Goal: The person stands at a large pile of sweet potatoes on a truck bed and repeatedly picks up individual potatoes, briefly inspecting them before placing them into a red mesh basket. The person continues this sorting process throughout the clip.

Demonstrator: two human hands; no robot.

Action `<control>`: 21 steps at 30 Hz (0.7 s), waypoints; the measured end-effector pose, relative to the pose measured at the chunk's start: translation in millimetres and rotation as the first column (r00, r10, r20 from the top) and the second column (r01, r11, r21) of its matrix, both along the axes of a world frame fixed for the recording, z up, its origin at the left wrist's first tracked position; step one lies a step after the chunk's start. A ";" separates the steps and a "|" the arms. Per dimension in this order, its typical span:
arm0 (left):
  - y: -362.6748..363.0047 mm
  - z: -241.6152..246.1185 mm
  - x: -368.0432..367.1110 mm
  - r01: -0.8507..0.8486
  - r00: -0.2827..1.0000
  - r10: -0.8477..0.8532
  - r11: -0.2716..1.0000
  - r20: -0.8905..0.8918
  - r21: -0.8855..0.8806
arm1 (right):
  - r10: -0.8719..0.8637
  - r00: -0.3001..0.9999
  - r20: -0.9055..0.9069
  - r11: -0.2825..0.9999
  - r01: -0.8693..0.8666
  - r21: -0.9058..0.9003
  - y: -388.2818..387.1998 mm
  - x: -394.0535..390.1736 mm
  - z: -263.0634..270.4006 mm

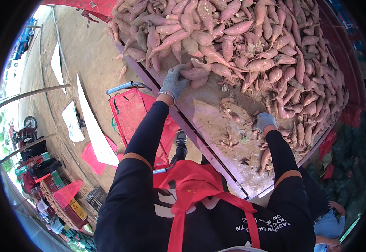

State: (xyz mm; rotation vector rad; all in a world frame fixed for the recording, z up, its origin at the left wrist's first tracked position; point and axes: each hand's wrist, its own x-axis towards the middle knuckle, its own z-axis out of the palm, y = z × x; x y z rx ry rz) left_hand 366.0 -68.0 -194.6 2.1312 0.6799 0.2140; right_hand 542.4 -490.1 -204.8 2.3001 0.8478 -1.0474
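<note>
My left hand (175, 82), in a grey work glove, grips sweet potatoes (195, 73) at the left edge of a metal truck bed (198, 110). At least two of them show beyond my fingers. Above and to the right, a large heap of pinkish sweet potatoes (230, 34) covers the bed. My right hand (265, 121), gloved too, is low over the bed by thin roots and dirt. Its fingers point away from me, and whether they hold anything is hidden. Small, thin roots (229, 140) lie scattered between my hands.
A red mesh bag (132, 116) hangs on a blue-handled metal frame (120, 88) beside the bed. Farther left are a black crate (96, 198), a motor vehicle (28, 135) and stacked boxes. A person in blue (331, 225) is at the lower right.
</note>
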 end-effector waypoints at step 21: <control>-88.5 78.0 -22.7 0.237 0.957 0.169 0.013 0.236 -0.971 | -0.068 0.997 0.028 0.996 0.066 0.062 1.8 -3.3 11.1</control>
